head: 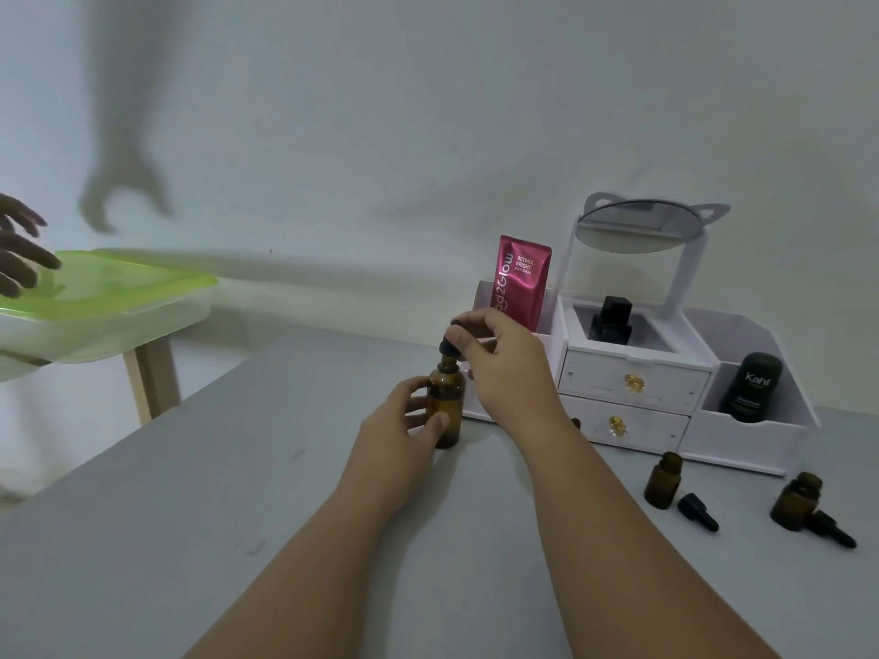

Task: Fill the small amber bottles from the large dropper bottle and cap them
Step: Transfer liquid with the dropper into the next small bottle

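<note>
The grey tabletop (200,506) carries a white organiser (632,373) at the back. In front of its left end stands the large dropper bottle (445,406), upright. My left hand (404,420) wraps its body, fingers closed on the glass. My right hand (499,354) pinches the dropper cap (449,347) at the neck. Two small amber bottles (662,480) (795,501) stand open at right, well apart from it, their caps (698,511) lying beside them. Judgement: drawing liquid is in hand; next, carry the dropper across without dripping.
</note>
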